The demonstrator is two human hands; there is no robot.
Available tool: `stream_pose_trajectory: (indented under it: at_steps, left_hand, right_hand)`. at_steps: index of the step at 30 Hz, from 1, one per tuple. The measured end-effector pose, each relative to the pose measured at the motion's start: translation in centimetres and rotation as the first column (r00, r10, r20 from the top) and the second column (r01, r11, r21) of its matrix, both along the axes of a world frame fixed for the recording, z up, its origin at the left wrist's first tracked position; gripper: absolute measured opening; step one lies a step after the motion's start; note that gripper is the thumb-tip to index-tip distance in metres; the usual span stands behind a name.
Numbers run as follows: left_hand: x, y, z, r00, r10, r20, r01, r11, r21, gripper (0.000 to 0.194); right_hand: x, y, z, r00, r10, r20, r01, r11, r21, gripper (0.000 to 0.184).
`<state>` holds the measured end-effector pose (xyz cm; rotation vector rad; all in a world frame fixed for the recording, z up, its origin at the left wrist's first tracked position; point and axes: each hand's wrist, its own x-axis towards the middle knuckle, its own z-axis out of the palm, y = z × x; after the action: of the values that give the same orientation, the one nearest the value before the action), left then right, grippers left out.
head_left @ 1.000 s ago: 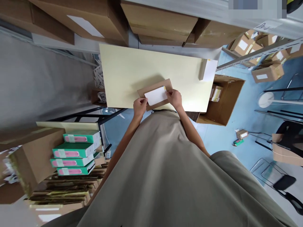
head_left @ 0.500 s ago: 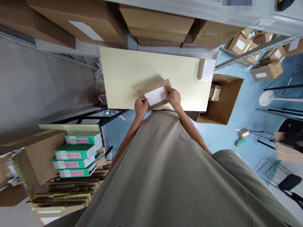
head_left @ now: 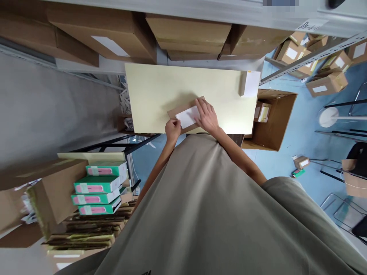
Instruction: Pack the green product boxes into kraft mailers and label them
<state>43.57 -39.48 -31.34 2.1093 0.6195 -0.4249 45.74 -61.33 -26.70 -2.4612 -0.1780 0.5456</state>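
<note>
A small brown cardboard box (head_left: 173,113) lies slightly turned near the front edge of the pale table (head_left: 151,91). On its top face is a white label (head_left: 186,117), partly covered at its right end. The fingers of my left hand (head_left: 172,130) are pinched together at the label's lower left corner. My right hand (head_left: 208,117) lies with outstretched fingers across the label's right part and the box's right end. A stack of white labels (head_left: 251,84) with an orange mark stands at the table's far right corner.
Large cartons (head_left: 189,36) sit on a shelf behind the table. An open carton (head_left: 279,120) holding small boxes stands at the right. Green and pink boxes (head_left: 96,189) are piled at the lower left, above flattened cardboard (head_left: 83,240). Several labelled parcels (head_left: 327,84) lie at the upper right.
My right hand has gone from pinching the label's upper right corner to lying flat over its right part. My left hand stays at the lower left corner. The view has shifted slightly.
</note>
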Motion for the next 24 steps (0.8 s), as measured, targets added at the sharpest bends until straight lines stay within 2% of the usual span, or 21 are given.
stream_pose_trajectory:
  at_steps: [3, 7, 11, 18, 24]
  left_hand:
    - [0.0, -0.1, 0.1, 1.0, -0.002, 0.003, 0.002, 1.0, -0.001, 0.018]
    - [0.1, -0.3, 0.2, 1.0, 0.008, 0.0, -0.008, 1.0, -0.009, 0.017]
    - [0.1, -0.5, 0.2, 0.999, 0.032, 0.012, -0.032, 0.999, -0.023, 0.016]
    - [0.0, -0.4, 0.4, 1.0, 0.01, 0.004, -0.01, 0.999, -0.032, 0.014]
    - [-0.4, -0.6, 0.6, 0.999, 0.031, 0.027, -0.031, 0.999, 0.008, 0.014]
  right_hand:
    - [-0.7, -0.3, 0.0, 0.984, 0.176, 0.024, -0.177, 0.984, 0.037, 0.103]
    - [-1.2, -0.4, -0.8, 0.978, 0.21, 0.014, -0.21, 0.978, -0.002, 0.114]
    - [-1.3, 0.2, -1.8, 0.96, 0.275, 0.048, -0.274, 0.962, -0.019, 0.113]
    - [-1.3, 4.0, -2.4, 0.878, 0.477, 0.043, -0.479, 0.872, 0.104, 0.113]
    - [-1.2, 4.9, -2.7, 0.86, 0.505, 0.068, -0.51, 0.855, 0.1, 0.112]
